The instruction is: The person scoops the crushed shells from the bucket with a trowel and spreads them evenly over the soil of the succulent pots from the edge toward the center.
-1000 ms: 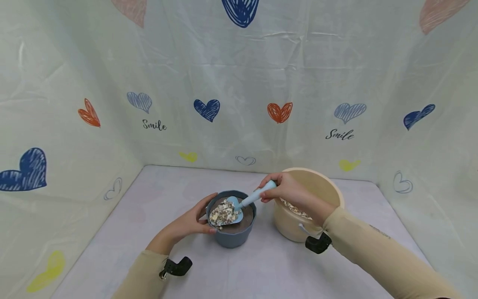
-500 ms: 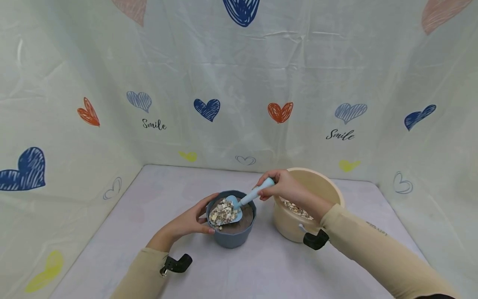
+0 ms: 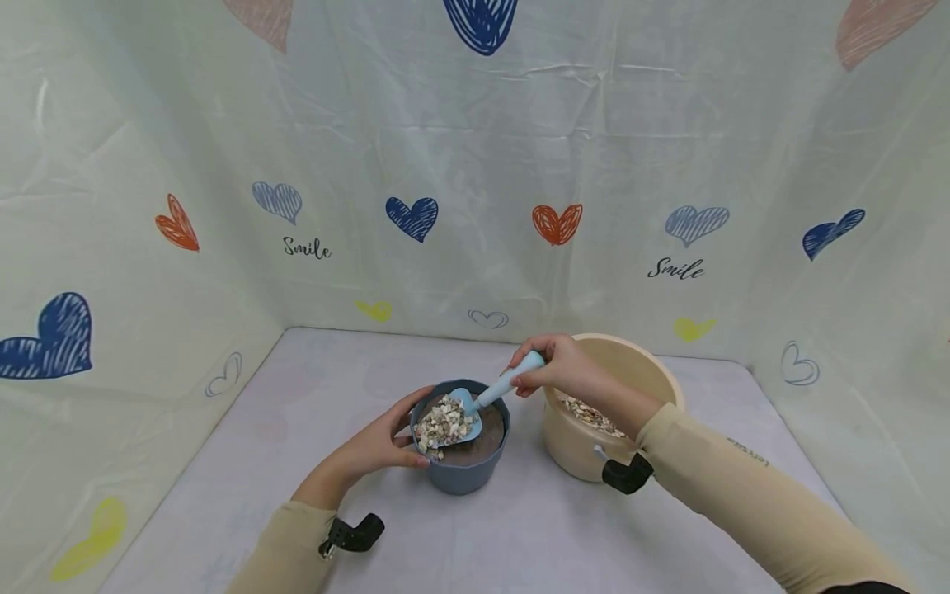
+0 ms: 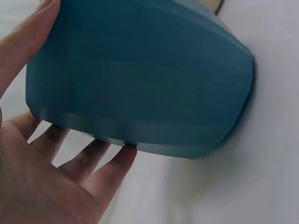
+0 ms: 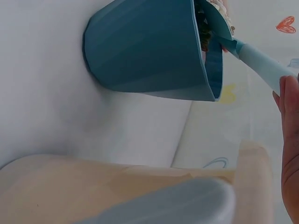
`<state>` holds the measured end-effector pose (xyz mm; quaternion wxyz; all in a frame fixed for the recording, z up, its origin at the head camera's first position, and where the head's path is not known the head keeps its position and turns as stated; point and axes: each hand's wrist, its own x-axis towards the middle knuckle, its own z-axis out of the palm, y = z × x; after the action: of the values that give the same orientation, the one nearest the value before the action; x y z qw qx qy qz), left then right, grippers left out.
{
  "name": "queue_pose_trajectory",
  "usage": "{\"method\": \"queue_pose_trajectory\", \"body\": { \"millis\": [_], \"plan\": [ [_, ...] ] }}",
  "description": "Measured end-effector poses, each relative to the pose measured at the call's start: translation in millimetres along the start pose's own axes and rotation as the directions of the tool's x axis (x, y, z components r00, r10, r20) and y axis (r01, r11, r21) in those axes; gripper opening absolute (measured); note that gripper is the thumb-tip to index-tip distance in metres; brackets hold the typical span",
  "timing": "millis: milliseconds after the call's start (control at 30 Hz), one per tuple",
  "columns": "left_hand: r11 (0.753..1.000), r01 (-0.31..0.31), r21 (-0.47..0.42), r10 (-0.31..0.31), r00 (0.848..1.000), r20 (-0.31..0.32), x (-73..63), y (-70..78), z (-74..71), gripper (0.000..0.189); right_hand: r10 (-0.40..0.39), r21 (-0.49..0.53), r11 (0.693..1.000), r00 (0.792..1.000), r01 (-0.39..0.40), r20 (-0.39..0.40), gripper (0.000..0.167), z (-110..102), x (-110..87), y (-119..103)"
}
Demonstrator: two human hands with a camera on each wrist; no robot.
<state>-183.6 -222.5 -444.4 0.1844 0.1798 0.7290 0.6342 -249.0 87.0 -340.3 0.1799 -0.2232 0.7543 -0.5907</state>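
Observation:
In the head view my left hand (image 3: pixel 374 445) holds a blue-grey flowerpot (image 3: pixel 462 478) by its left side. The left wrist view has the thumb on one side of the pot (image 4: pixel 140 79) and fingertips on the other. Brown soil (image 3: pixel 486 441) lies inside. My right hand (image 3: pixel 557 367) grips the handle of a light blue scoop (image 3: pixel 505 386), tilted down to the left over the pot's mouth. Pale mixed granules (image 3: pixel 443 422) fill the scoop's blade and reach the pot's left inner side. The right wrist view catches the scoop (image 5: pixel 261 67) at the pot's rim.
A cream bucket (image 3: pixel 575 454) with similar granules (image 3: pixel 594 417) inside stands right of the pot, beneath my right forearm. The white table (image 3: pixel 416 544) backs onto a curtain (image 3: pixel 482 272) printed with hearts. Both wrists carry black cameras.
My right hand and the scoop have shifted slightly left and the handle has come up a little. The granules have spread slightly at the blade's front. The pot stays almost in place.

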Motion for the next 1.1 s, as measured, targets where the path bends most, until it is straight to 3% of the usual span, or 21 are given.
{"method": "queue_pose_trajectory", "body": {
  "millis": [700,1100],
  "plan": [
    [0.999,-0.033,0.029,0.035,0.995,-0.091,-8.3,-0.2,20.3,0.103,0.018,-0.056,0.998,1.000,-0.018,0.014,0.016,5,-3.6,-13],
    [1.000,0.007,0.020,-0.003,0.985,-0.174,-9.3,4.5,30.6,0.104,-0.006,-0.119,0.993,1.000,0.006,-0.006,0.015,4,-6.3,-18]
  ]
}}
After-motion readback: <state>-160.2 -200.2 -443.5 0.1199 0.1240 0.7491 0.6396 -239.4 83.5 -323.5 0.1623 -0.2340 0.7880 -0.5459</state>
